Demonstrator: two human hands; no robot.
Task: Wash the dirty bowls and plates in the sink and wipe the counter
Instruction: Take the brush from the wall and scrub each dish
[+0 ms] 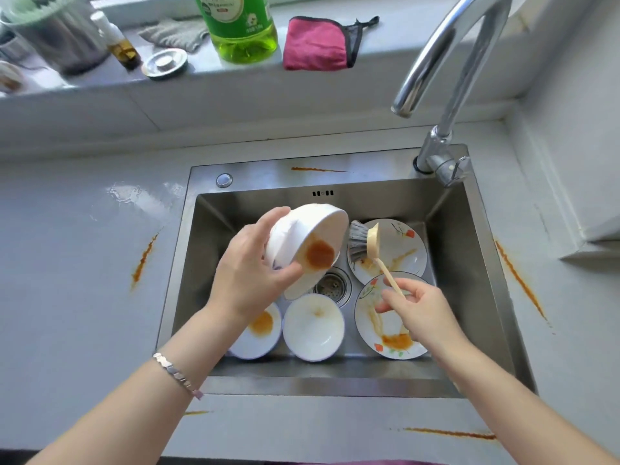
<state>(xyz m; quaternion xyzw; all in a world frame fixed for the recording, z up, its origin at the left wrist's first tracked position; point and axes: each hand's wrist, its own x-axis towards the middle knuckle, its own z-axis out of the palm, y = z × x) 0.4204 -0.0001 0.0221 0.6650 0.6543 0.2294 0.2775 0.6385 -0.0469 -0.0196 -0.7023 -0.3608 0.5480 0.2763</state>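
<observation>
Countertop (84, 280) in pale grey wraps around your steel sink (268, 169) and carries orange sauce streaks: one left of the basin (144, 256), one to its right (520, 280), and one along the near edge (449, 432). A chrome gooseneck faucet (446, 52) rises from the sink's far right corner, with no water visible at its spout. On the sill behind stand a green dish-soap bottle (240, 25), a folded pink cloth (315, 45) just beside it, a grey rag (174, 33) and a metal sink stopper (164, 63).

Down in the basin, two flower-patterned plates lie on the right, both smeared with sauce. The far plate (399, 243) sits behind the near plate (372, 327), whose far edge overlaps it. Two white bowls rest along the near wall: the middle bowl (313, 327) is lightly stained, and the left bowl (261, 333) holds an orange patch. The drain strainer (332, 285) shows between them and the plates.

Your left hand (248, 270), bracelet (174, 372) on its wrist, grips a white bowl (308, 236) raised above the basin and tipped on its side, its orange-stained inside facing right. Another bowl (298, 290) sits partly hidden beneath it. Your right hand (419, 310) pinches the handle of a dish brush (364, 245), whose grey bristles point at the tipped bowl, close to its rim.
</observation>
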